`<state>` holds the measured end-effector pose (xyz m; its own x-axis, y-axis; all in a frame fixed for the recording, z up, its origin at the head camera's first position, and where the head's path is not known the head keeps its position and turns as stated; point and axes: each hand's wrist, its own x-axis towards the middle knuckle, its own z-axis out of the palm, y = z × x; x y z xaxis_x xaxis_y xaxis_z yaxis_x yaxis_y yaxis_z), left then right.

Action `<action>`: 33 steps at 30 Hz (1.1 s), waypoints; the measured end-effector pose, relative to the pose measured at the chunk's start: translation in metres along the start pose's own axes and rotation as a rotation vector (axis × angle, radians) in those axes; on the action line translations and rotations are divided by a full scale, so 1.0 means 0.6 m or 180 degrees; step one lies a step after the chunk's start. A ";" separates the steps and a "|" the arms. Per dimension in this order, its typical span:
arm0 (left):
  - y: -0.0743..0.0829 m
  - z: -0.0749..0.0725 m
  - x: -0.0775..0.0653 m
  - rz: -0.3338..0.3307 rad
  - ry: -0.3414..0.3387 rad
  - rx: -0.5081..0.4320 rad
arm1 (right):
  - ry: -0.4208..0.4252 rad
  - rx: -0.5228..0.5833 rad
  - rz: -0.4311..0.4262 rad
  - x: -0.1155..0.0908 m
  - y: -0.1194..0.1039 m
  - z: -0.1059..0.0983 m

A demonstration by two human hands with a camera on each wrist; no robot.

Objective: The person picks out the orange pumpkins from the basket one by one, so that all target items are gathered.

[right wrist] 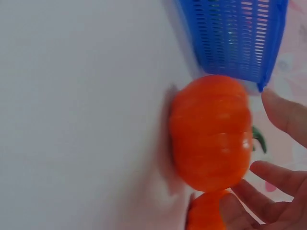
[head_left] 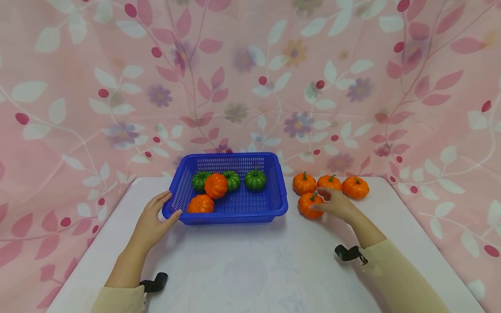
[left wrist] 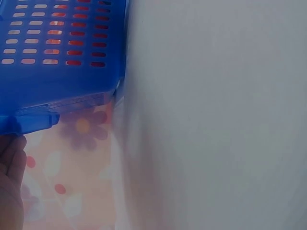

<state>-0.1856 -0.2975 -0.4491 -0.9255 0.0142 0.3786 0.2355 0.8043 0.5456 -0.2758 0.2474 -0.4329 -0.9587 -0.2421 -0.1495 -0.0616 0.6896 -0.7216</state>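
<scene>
My left hand (head_left: 153,221) is at the left front corner of a blue plastic basket (head_left: 231,219), its fingers fairly straight along the rim and the thumb spread toward the front edge. The left wrist view shows fingertips (left wrist: 19,143) right at the rim. An orange toy pumpkin (head_left: 308,206) with a green stem lies on the table just right of the basket. Over its right side my right hand (head_left: 337,205) is spread; in the right wrist view the thumb stands apart from this pumpkin (right wrist: 211,132) while the other fingertips come close to its lower side.
Inside the basket are three green pumpkins (head_left: 255,180) and two orange ones, a raised one (head_left: 216,186) and a front one (head_left: 201,204). Three more orange pumpkins (head_left: 355,187) line the back of the white table (head_left: 242,269). A floral curtain (head_left: 242,87) hangs behind.
</scene>
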 end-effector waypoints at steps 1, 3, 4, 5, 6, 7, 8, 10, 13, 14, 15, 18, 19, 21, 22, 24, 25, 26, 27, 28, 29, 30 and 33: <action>0.000 0.001 0.001 -0.0005 -0.0005 0.0003 | 0.0019 -0.0011 0.0010 -0.003 -0.004 -0.004; 0.001 0.001 0.001 -0.0006 -0.0010 0.0002 | 0.0092 -0.0040 -0.0007 -0.010 -0.013 -0.012; 0.001 0.001 0.002 -0.0004 -0.0010 0.0000 | 0.0127 -0.0045 -0.0023 -0.013 -0.019 -0.016; 0.001 0.001 0.001 -0.0003 -0.0015 0.0002 | 0.0164 -0.0047 -0.0037 -0.016 -0.024 -0.020; 0.001 0.001 0.001 -0.0006 -0.0018 0.0004 | 0.0202 -0.0047 -0.0058 -0.019 -0.031 -0.024; 0.002 0.001 0.001 -0.0008 -0.0018 0.0003 | 0.0233 -0.0035 -0.0077 -0.022 -0.037 -0.027; 0.003 0.000 0.001 -0.0006 -0.0016 0.0000 | 0.0265 -0.0022 -0.0113 -0.024 -0.044 -0.030; 0.004 0.000 0.001 -0.0007 -0.0012 0.0000 | 0.0322 0.0040 -0.0175 -0.029 -0.059 -0.033; 0.006 -0.001 0.001 -0.0009 -0.0012 0.0009 | 0.0406 0.0148 -0.0287 -0.036 -0.085 -0.033; 0.007 -0.002 0.001 -0.0006 -0.0012 0.0013 | 0.0433 0.0186 -0.0348 -0.038 -0.095 -0.031; 0.008 -0.002 0.002 -0.0005 -0.0013 0.0018 | 0.0459 0.0233 -0.0405 -0.039 -0.104 -0.029; 0.010 -0.004 0.002 0.0001 -0.0025 0.0020 | 0.0518 0.0368 -0.0617 -0.040 -0.133 -0.018; 0.010 -0.005 0.002 0.0002 -0.0024 0.0023 | 0.0530 0.0416 -0.0681 -0.039 -0.142 -0.014; 0.011 -0.005 0.002 -0.0004 -0.0028 0.0018 | 0.0548 0.0549 -0.0802 -0.035 -0.160 -0.003; 0.010 -0.005 0.001 -0.0011 -0.0034 0.0017 | 0.0544 0.0629 -0.0847 -0.032 -0.168 0.003; 0.009 -0.005 0.002 -0.0015 -0.0037 0.0017 | 0.0556 0.0752 -0.0898 -0.027 -0.184 0.018; 0.009 -0.004 0.002 -0.0010 -0.0030 0.0010 | 0.0557 0.0820 -0.0919 -0.025 -0.192 0.026; 0.009 -0.004 0.001 -0.0005 -0.0021 -0.0003 | 0.0564 0.0893 -0.0950 -0.021 -0.200 0.035; 0.008 -0.003 0.001 0.0002 -0.0007 -0.0010 | 0.0573 0.0942 -0.0996 -0.017 -0.208 0.044; 0.007 -0.003 0.001 0.0011 0.0009 -0.0018 | 0.0600 0.0966 -0.1014 -0.012 -0.215 0.054; 0.007 -0.003 0.001 0.0026 0.0030 -0.0026 | 0.0625 0.0995 -0.1030 -0.007 -0.223 0.064; 0.006 -0.003 0.001 0.0035 0.0048 -0.0033 | 0.0657 0.1019 -0.1068 -0.002 -0.230 0.073; 0.005 -0.002 0.000 0.0035 0.0060 -0.0034 | 0.0740 0.1119 -0.1143 0.016 -0.252 0.102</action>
<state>-0.1845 -0.2958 -0.4463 -0.9171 0.0115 0.3986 0.2487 0.7978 0.5492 -0.2586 0.0994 -0.3667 -0.9331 -0.2354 0.2720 -0.3376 0.3125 -0.8879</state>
